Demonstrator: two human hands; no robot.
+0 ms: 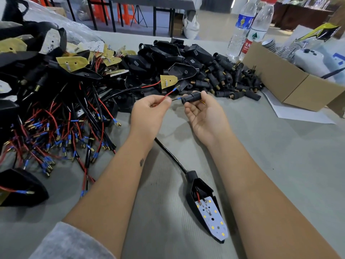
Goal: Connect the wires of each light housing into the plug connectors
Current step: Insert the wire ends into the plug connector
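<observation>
My left hand pinches a red wire with a blue sleeve at its tip. My right hand grips a black plug connector between thumb and fingers. A thin wire with a blue sleeve enters the connector's left end. A brass pin sticks out on its right. Both wires come from a black cable that runs down to a black light housing lying on the table between my forearms, its white LED board facing up.
A heap of housings with red and black wires fills the left. Loose black housings and plug connectors lie behind my hands. A cardboard box and two water bottles stand at the right.
</observation>
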